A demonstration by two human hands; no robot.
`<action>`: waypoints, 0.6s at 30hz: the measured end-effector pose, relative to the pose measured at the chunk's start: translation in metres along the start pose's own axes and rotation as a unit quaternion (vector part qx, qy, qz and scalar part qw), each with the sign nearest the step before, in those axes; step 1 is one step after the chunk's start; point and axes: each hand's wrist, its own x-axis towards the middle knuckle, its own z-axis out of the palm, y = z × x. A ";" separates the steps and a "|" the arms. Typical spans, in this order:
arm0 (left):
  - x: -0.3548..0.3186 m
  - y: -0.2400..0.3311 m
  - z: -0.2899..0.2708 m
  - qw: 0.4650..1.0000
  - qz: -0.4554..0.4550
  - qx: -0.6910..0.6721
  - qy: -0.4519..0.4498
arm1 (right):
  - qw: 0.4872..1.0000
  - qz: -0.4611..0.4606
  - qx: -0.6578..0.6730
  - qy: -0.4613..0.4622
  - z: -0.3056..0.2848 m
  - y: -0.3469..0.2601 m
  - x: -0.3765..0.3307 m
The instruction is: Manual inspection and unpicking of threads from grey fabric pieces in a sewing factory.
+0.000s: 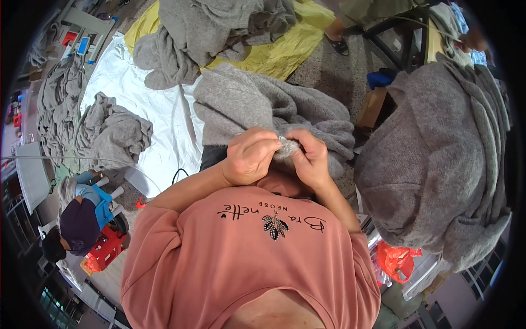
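A grey fuzzy knitted garment (241, 104) lies across my lap and spreads away from me. A small gathered part of it, a knit edge (287, 147), is raised between my two hands. My left hand (249, 156) pinches this edge from the left with thumb and fingers together. From the right, my right hand (311, 159) grips the same bit, its thumb laid along the knit. The fingertips of both hands nearly meet. Whether a small tool or thread sits between them is too small to tell.
Grey knits (219, 27) are heaped on a yellow sheet (307, 52) ahead; another pile (115, 131) lies by a white sheet (170, 120). A big grey knit heap (433, 159) stands close on my right. Other people (82, 219) are at left and far right. A red bag (395, 262) hangs low right.
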 end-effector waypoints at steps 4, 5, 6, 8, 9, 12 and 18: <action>0.003 0.002 -0.003 1.000 0.028 -0.009 0.002 | 0.997 0.019 0.039 -0.056 -0.007 -0.002 0.002; 0.004 0.001 -0.003 0.999 0.024 -0.020 -0.006 | 0.998 -0.008 0.016 -0.057 -0.007 -0.002 0.003; 0.003 0.001 -0.003 0.999 0.024 -0.020 -0.007 | 0.998 -0.007 0.017 -0.056 -0.007 -0.003 0.002; 0.001 0.002 -0.001 1.000 -0.002 -0.019 -0.003 | 0.995 -0.050 -0.079 -0.033 -0.006 -0.008 -0.001; 0.001 0.002 -0.001 1.000 -0.004 -0.020 -0.004 | 0.995 -0.048 -0.078 -0.033 -0.003 -0.008 -0.001; 0.005 0.000 0.003 1.000 -0.009 0.001 -0.009 | 0.990 -0.060 -0.120 0.040 0.004 -0.008 -0.001; 0.009 -0.003 0.008 0.999 0.003 0.051 -0.011 | 0.974 -0.095 -0.192 0.072 0.007 0.006 0.009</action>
